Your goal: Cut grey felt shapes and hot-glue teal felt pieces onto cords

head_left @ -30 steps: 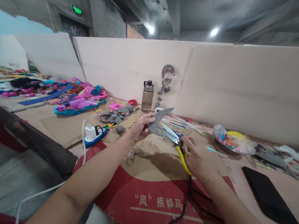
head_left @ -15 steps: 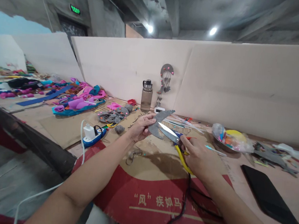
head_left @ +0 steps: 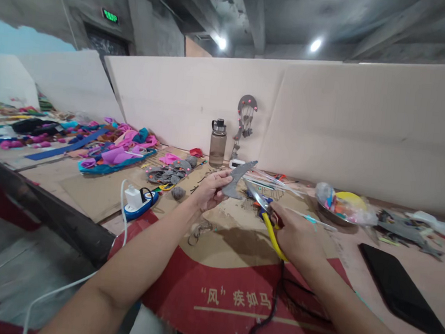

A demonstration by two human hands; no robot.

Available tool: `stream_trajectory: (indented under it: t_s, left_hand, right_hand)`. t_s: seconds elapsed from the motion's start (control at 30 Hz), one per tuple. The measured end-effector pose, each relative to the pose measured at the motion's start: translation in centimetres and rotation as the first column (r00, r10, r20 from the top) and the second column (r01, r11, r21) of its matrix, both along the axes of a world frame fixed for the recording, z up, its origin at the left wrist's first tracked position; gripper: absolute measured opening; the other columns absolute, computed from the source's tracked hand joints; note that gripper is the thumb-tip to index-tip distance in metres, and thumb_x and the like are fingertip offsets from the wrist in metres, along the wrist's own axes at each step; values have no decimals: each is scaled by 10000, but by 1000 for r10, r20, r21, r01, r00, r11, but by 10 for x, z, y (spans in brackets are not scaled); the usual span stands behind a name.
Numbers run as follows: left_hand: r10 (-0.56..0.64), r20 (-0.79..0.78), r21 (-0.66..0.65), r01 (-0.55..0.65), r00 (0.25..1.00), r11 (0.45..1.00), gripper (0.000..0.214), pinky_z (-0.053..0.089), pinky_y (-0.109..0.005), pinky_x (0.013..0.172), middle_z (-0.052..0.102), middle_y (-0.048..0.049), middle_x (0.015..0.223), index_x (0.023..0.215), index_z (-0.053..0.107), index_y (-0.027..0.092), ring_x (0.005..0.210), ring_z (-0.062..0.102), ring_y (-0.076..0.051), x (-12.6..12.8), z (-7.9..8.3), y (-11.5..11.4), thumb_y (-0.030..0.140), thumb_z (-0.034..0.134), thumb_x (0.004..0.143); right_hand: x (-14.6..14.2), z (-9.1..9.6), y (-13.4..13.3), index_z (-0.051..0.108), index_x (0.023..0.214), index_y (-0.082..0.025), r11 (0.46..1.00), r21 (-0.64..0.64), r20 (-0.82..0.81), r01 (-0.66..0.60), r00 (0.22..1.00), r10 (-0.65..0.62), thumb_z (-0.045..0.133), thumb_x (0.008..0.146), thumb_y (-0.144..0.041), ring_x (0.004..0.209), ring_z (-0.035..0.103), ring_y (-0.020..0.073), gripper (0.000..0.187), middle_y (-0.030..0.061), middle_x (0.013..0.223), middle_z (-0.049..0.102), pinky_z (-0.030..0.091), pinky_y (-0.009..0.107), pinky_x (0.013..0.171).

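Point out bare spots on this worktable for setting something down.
Bare patches: the brown cardboard between the fabric heap and the power strip; the tabletop right of the smartphone, in front of the gray felt scraps. Crowded: around the metal bowl and behind the scissors.

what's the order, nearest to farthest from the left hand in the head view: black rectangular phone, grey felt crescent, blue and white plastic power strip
1. Grey felt crescent: held in the left hand.
2. Blue and white power strip: to the hand's left.
3. Black phone: far over on the right.
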State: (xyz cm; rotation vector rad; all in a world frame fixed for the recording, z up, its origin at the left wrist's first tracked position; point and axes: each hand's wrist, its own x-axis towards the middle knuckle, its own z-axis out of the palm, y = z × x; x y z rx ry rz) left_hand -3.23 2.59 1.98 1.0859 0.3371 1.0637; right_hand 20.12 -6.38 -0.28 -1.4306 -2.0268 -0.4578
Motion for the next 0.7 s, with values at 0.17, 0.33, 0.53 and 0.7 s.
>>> stream_trajectory:
  t_s: [0.17, 0.33, 0.53, 0.7]
  left_hand:
    - [62, -7, 27, -62, 998, 998, 420, 282, -104, 328, 571, 49, 618, 982, 626, 114, 352, 387, 11, 1, -1, 0, 313, 822, 668]
    - [100, -26, 60, -99, 995, 993, 454, 360, -116, 352, 617, 31, 713, 1030, 622, 132, 423, 474, -12, 2, -3, 1, 339, 818, 677]
    - [95, -42, 50, -93, 995, 994, 450, 324, -121, 347, 567, 49, 668, 1023, 624, 139, 408, 440, -10, 1, -3, -1, 335, 818, 668]
    - [99, -104, 37, -95, 990, 995, 447, 370, -154, 414, 602, 32, 721, 1005, 620, 163, 481, 511, -42, 5, -6, -2, 337, 821, 645]
  right_hand:
    - [2, -4, 9, 651, 1158, -184, 999, -42, -109, -23, 994, 18, 493, 837, -205, 650, 594, 181, 359, 68, 844, 704, 359, 268, 568]
    - [-1, -3, 8, 653, 1136, -217, 993, -103, 33, 57, 998, -54, 504, 826, -190, 697, 587, 184, 345, 69, 943, 688, 327, 271, 562]
    - [-1, 7, 0, 663, 1104, -214, 995, -22, 167, 93, 982, -88, 457, 878, -188, 659, 554, 171, 307, 67, 885, 680, 244, 283, 535]
    - [-1, 9, -3, 682, 959, -200, 997, -75, 95, 11, 995, -4, 473, 832, -177, 614, 549, 165, 246, 57, 754, 676, 292, 270, 556]
